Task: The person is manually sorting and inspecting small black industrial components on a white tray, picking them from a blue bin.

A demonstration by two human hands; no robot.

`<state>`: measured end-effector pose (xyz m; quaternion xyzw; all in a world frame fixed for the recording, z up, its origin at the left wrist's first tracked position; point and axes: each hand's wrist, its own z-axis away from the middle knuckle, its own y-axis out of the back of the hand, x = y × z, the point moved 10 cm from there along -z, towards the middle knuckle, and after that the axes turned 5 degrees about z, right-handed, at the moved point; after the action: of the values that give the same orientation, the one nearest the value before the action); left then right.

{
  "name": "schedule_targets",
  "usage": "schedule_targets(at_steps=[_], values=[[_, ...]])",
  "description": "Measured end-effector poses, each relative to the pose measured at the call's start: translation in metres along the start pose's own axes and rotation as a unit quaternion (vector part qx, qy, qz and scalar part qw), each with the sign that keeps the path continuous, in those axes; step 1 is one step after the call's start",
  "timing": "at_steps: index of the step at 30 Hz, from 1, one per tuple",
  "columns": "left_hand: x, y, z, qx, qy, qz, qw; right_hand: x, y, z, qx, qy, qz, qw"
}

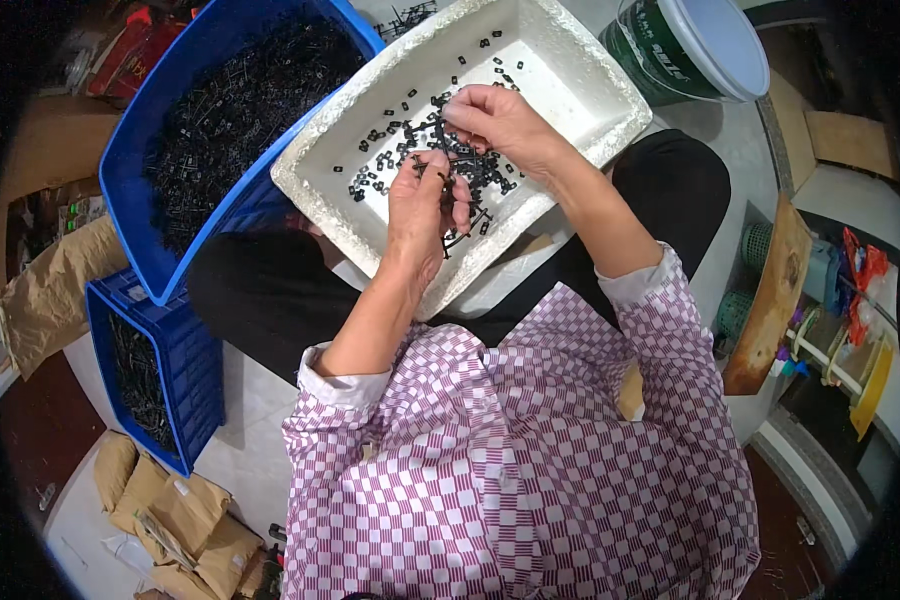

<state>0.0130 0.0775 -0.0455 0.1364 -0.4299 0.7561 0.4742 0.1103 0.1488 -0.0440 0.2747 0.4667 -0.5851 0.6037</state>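
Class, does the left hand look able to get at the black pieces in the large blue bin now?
Probably yes: the large blue bin stands open beside the white box, its black pieces uncovered, though the left hand holds a thin black part.

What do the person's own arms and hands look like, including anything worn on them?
The left hand and right hand are ungloved, and the forearms are bare. The checked sleeves are purple and white, ending well short of the wrists in plain pale cuffs.
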Motion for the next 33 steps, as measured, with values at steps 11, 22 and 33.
schedule_targets(at_steps=[11,22,33], values=[[-0.003,-0.019,0.001,-0.062,-0.002,-0.042,0.997,0.011,0.064,-0.005,0.227,0.001,-0.186,0.956],[0.050,0.013,-0.011,0.013,-0.120,0.080,0.990,-0.001,-0.052,0.023,-0.108,0.043,-0.022,0.993],[0.047,0.008,-0.017,0.021,-0.133,0.023,0.991,-0.002,-0.047,0.017,-0.061,0.081,-0.032,0.994]])
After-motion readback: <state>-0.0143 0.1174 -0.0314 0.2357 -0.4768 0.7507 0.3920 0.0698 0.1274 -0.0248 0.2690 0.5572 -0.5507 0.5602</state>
